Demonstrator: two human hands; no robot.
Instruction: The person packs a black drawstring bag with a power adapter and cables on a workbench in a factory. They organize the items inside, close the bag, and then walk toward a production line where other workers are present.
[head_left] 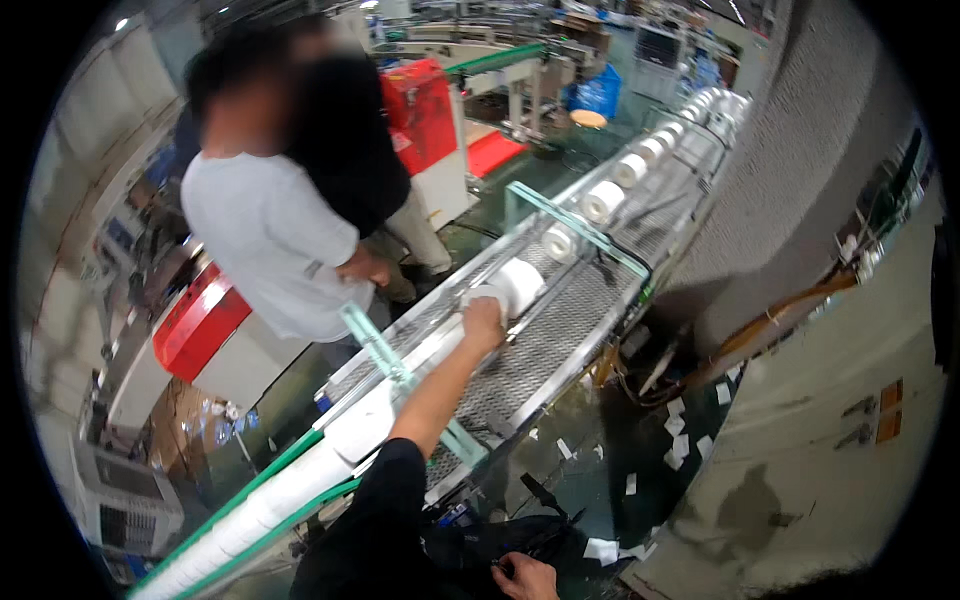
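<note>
A line of white paper rolls, which look like toilet rolls (602, 202), runs along a metal mesh conveyor (520, 385). My left hand (484, 322) reaches over the conveyor, its fingers closed on the near end of a toilet roll (484, 296). Right behind that one lies another white roll (520, 284). Nearer to me the rolls sit end to end between green guide rails (225, 515). At the bottom edge my right hand (526, 577) is low by a dark bag or cloth (490, 545), fingers curled; what they pinch, if anything, is hidden.
Pale green brackets (415, 385) span the conveyor. Two people stand at its far left side, one in a grey shirt (265, 235). A thick grey pillar (790, 180) rises at right, and a pale cabinet (850, 440) stands below it. Paper scraps (677, 435) litter the dark floor.
</note>
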